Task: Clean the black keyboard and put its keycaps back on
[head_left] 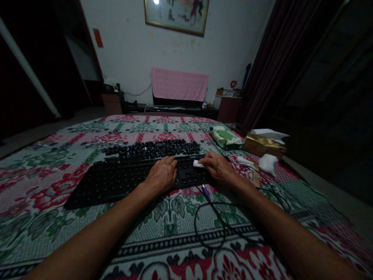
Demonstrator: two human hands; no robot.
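A black keyboard (110, 179) with its keycaps off lies on the patterned cloth, bare key stems showing in rows. My left hand (162, 173) rests palm down across its middle, fingers stretched toward the far edge. Over the keyboard's right end, my right hand (217, 167) pinches a small folded white wipe (198, 163) against the surface. Loose black keycaps (154, 149) are heaped just behind the keyboard. A black cable (217, 212) with a purple plug (206, 192) loops in front of its right part.
Right of the keyboard are a green and white wipes pack (225, 137), a golden tissue box (264, 144), a crumpled white tissue (268, 164) and a flat wooden piece (256, 179). A pink towel (180, 84) hangs by the far wall. The bed's right edge drops off beyond the box.
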